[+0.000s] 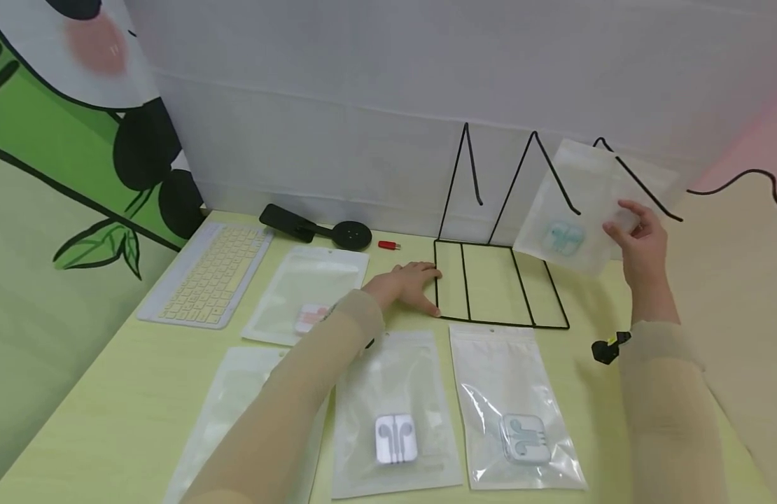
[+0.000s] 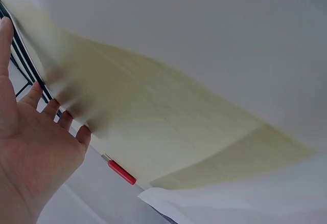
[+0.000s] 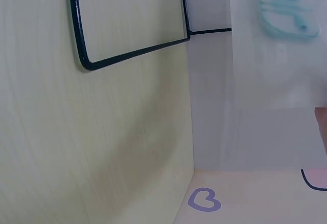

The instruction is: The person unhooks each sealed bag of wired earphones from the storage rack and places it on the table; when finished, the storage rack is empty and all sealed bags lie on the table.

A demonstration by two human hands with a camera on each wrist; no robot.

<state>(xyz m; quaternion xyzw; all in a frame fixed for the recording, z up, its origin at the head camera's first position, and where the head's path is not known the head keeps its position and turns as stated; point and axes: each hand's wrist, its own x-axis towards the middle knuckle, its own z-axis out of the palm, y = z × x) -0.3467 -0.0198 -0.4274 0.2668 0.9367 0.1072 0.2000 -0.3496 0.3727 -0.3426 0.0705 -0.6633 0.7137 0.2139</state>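
Observation:
My right hand (image 1: 643, 241) pinches the edge of a translucent white zip pouch (image 1: 584, 203) with a teal-marked earphone case (image 1: 563, 238) inside. The pouch is tilted beside the right prong of a black wire display rack (image 1: 467, 283). That prong crosses its front from near the top edge; I cannot tell whether it passes through a hole. In the right wrist view the pouch (image 3: 276, 75) hangs at upper right. My left hand (image 1: 414, 285), fingers extended and spread, rests against the left side of the rack's base. The left wrist view shows its fingertips on the dark wires.
Pouches with earphone cases lie in front: pink (image 1: 347, 269), white (image 1: 395, 371), pale teal (image 1: 495, 364). Another pouch (image 1: 231, 392) is partly under the left sleeve. A keyboard (image 1: 208, 273), black stand (image 1: 319, 227) and red USB stick (image 1: 388, 245) lie toward the back wall.

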